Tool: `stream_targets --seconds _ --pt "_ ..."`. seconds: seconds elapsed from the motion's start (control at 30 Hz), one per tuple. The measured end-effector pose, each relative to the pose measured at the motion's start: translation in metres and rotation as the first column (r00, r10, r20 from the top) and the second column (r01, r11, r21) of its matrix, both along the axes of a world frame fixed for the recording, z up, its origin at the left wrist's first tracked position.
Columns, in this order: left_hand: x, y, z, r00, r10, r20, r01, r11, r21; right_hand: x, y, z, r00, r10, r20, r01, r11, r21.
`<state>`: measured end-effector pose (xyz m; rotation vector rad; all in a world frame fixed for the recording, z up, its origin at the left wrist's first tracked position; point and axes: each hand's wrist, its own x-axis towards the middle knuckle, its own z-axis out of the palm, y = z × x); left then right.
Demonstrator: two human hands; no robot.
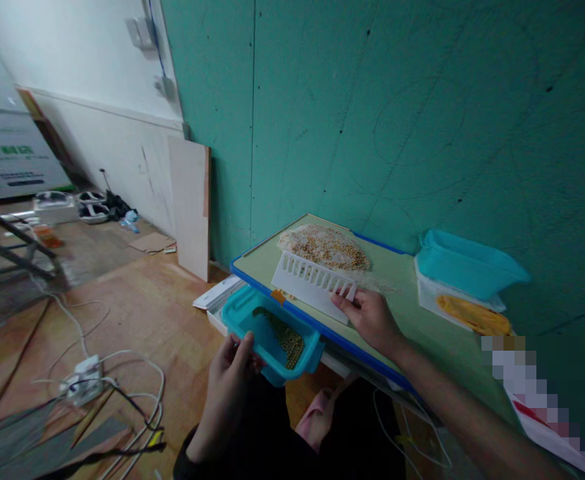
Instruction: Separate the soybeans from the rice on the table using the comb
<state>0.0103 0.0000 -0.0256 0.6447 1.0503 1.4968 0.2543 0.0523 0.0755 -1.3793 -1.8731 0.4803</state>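
My left hand (232, 373) grips the near rim of a small turquoise plastic bin (245, 313) with greenish beans (285, 337) inside, held just below the table's edge. My right hand (370, 317) is closed on the end of a white slotted plastic scraper (310, 283) that lies on the green table (412, 313), by its blue-trimmed edge. Behind the scraper lies a flat pile of mixed yellow beans and pale grains (325, 247).
A larger turquoise tub (467, 263) sits on white trays at the table's right, beside a yellow object (472, 317). The green wall stands right behind the table. A wooden board (190, 207) leans at the left. Cables and a power strip (85, 380) lie on the floor.
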Motion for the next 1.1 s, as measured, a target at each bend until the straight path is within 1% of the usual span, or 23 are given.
stream_targets --seconds 0.1,0.2,0.37,0.43,0.47,0.57,0.63,0.73,0.83,0.93,1.03,1.1 --pt "0.0 0.002 -0.005 1.0 0.007 0.02 -0.007 1.0 0.024 -0.003 -0.009 -0.001 1.0 0.025 -0.004 -0.025 1.0 -0.002" --pt "0.002 0.002 -0.009 0.998 0.01 0.056 -0.012 1.0 0.028 -0.007 -0.019 -0.002 1.0 0.03 0.004 -0.03 0.999 0.025" --pt "0.004 0.003 -0.007 0.998 0.0 0.07 -0.001 1.0 0.023 -0.008 -0.027 0.0 0.999 0.039 0.014 -0.04 0.996 0.085" --pt "0.004 0.002 -0.005 0.998 -0.001 0.066 0.0 1.0 0.015 -0.002 -0.022 0.002 0.999 -0.01 0.037 0.005 0.993 0.12" --pt "0.003 0.002 -0.004 0.998 -0.003 0.057 0.002 1.0 0.012 0.003 -0.017 0.003 0.997 -0.054 0.052 0.046 0.989 0.141" --pt "0.002 -0.001 -0.002 1.0 -0.016 0.012 0.016 1.0 0.01 0.024 0.007 0.003 0.971 -0.225 0.087 0.204 0.958 0.2" --pt "0.001 -0.004 -0.003 1.0 -0.02 -0.003 0.02 1.0 0.012 0.038 0.026 0.0 0.956 -0.283 0.077 0.265 0.947 0.182" --pt "-0.001 -0.006 -0.007 1.0 -0.03 -0.002 0.03 0.999 0.018 0.053 0.048 -0.008 0.952 -0.304 0.04 0.296 0.945 0.137" --pt "-0.003 -0.007 -0.011 0.999 -0.036 -0.013 0.036 0.999 0.018 0.057 0.058 -0.014 0.95 -0.311 0.029 0.307 0.946 0.106" --pt "-0.004 -0.006 -0.015 0.999 -0.037 -0.005 0.037 0.999 0.015 0.056 0.059 -0.017 0.951 -0.307 0.026 0.305 0.949 0.076" --pt "-0.003 -0.006 -0.019 0.999 -0.043 0.028 0.043 0.999 0.016 0.054 0.055 -0.017 0.955 -0.295 0.027 0.292 0.954 0.069" --pt "-0.003 -0.006 -0.021 0.999 -0.05 0.018 0.05 0.998 0.025 0.054 0.052 -0.016 0.957 -0.288 0.023 0.286 0.956 0.067"
